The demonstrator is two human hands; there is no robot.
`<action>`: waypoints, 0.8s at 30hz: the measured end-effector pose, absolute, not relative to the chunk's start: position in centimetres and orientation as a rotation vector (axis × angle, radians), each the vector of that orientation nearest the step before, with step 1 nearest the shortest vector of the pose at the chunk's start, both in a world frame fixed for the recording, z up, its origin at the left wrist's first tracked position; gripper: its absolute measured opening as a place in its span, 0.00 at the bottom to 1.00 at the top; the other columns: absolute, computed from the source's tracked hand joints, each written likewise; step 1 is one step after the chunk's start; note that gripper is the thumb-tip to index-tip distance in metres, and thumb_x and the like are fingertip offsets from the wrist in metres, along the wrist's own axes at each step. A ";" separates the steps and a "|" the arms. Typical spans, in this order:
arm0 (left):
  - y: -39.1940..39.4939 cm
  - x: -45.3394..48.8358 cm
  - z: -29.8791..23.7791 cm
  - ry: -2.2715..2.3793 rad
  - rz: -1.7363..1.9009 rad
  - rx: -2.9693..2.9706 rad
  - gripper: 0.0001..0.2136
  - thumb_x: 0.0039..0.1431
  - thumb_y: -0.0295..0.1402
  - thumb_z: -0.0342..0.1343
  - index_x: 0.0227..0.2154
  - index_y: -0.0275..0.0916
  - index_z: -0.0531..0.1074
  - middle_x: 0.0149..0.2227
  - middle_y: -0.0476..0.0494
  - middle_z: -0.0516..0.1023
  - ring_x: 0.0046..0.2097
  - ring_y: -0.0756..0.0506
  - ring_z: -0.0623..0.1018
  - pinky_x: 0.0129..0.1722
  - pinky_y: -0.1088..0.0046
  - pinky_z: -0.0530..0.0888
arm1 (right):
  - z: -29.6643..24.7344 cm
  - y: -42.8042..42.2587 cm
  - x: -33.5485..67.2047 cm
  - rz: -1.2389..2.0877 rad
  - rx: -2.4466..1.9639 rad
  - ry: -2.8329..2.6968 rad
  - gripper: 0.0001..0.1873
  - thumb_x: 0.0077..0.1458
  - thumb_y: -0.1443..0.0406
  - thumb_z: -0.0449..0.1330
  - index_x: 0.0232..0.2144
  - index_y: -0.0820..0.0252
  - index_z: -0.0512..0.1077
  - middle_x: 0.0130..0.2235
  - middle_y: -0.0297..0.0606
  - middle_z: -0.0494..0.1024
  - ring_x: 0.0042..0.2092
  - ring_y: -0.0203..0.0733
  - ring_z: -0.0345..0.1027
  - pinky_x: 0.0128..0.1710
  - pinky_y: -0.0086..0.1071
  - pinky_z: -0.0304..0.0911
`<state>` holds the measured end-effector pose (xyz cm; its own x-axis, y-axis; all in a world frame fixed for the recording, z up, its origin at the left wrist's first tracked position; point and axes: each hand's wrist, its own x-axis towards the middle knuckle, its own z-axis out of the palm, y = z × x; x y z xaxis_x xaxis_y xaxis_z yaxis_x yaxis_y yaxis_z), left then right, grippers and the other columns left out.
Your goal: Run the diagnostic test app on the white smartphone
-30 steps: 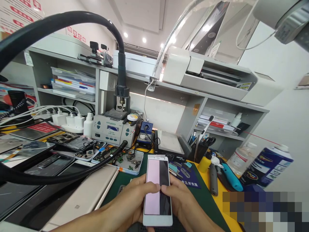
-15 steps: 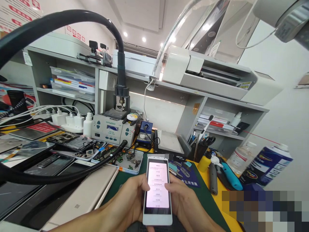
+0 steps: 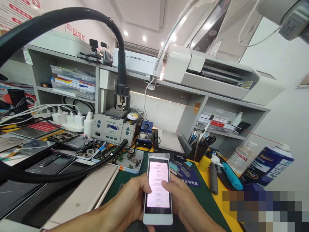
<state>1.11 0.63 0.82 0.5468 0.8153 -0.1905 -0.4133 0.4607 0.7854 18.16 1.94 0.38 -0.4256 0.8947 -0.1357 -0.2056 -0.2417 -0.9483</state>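
A white smartphone [image 3: 158,218] is held upright in both hands at the bottom middle, its lit screen showing a pale pink list of text lines. My left hand [image 3: 135,193] grips its left side, with the thumb at the screen's left edge. From the right side my right hand [image 3: 180,195] holds it, its thumb lying over the right part of the list. Most of the other fingers are hidden behind the phone; one fingertip shows under its lower edge. A green mat [image 3: 205,206] lies below.
Several phones, one a gold phone [image 3: 82,196], lie at left. A tray of small circuit parts [image 3: 130,161] sits behind them, near a soldering station [image 3: 109,129]. A black hose [image 3: 72,175] arches across the left. At right are a yellow bottle [image 3: 204,162] and a blue spray can [image 3: 267,166].
My right thumb has moved inward and slightly up over the screen. My left thumb has shifted a little down and inward. The phone stays almost in place.
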 end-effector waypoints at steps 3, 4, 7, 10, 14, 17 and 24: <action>0.6 1.0 1.0 0.616 0.803 0.759 0.23 0.53 0.33 0.47 0.53 0.38 0.67 0.34 0.41 0.76 0.37 0.40 0.79 0.22 0.73 0.75 | 0.5 1.8 18.2 1.809 -0.874 -1.190 0.23 0.57 0.56 0.63 0.53 0.58 0.72 0.43 0.42 0.79 0.44 0.51 0.72 0.44 0.41 0.66; 0.6 1.0 1.1 0.623 0.797 0.759 0.23 0.53 0.33 0.47 0.53 0.38 0.67 0.34 0.41 0.76 0.37 0.39 0.79 0.22 0.73 0.75 | 0.6 1.7 18.2 1.817 -0.854 -1.193 0.24 0.57 0.56 0.62 0.53 0.58 0.72 0.43 0.42 0.79 0.45 0.51 0.72 0.45 0.41 0.66; 0.5 1.0 1.3 0.637 0.790 0.760 0.23 0.52 0.33 0.47 0.53 0.39 0.67 0.34 0.41 0.76 0.37 0.39 0.79 0.22 0.73 0.75 | 0.8 1.7 18.2 1.817 -0.816 -1.206 0.23 0.58 0.55 0.61 0.53 0.59 0.73 0.44 0.43 0.79 0.46 0.52 0.71 0.47 0.42 0.65; 0.4 1.0 1.4 0.638 0.795 0.764 0.23 0.52 0.33 0.47 0.53 0.39 0.67 0.34 0.41 0.76 0.38 0.39 0.79 0.22 0.73 0.74 | 0.9 1.7 18.2 1.817 -0.834 -1.201 0.22 0.59 0.56 0.61 0.52 0.59 0.73 0.45 0.42 0.79 0.46 0.51 0.71 0.48 0.42 0.65; 0.4 1.1 1.5 0.648 0.799 0.772 0.24 0.51 0.32 0.47 0.53 0.39 0.66 0.34 0.41 0.75 0.37 0.39 0.79 0.21 0.73 0.74 | 0.8 1.8 18.2 1.814 -0.888 -1.175 0.22 0.58 0.55 0.63 0.52 0.58 0.74 0.44 0.42 0.79 0.45 0.50 0.72 0.48 0.42 0.65; 0.4 1.1 1.6 0.651 0.791 0.778 0.24 0.51 0.32 0.47 0.53 0.38 0.66 0.34 0.41 0.76 0.36 0.40 0.79 0.22 0.73 0.75 | 0.8 1.8 18.2 1.794 -0.943 -1.159 0.24 0.56 0.53 0.65 0.52 0.58 0.74 0.43 0.42 0.80 0.44 0.51 0.72 0.45 0.42 0.66; 0.5 1.1 1.5 0.642 0.792 0.770 0.23 0.51 0.32 0.48 0.52 0.38 0.67 0.33 0.42 0.76 0.35 0.41 0.79 0.21 0.73 0.75 | 1.2 1.6 18.0 1.821 -0.898 -1.170 0.29 0.56 0.45 0.64 0.51 0.59 0.74 0.45 0.43 0.79 0.46 0.51 0.71 0.47 0.41 0.65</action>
<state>1.13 0.47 1.51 0.5471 0.8090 -0.2149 -0.3784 0.4680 0.7986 17.97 1.57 1.20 -0.4483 0.8816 -0.1479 -0.2317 -0.2744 -0.9333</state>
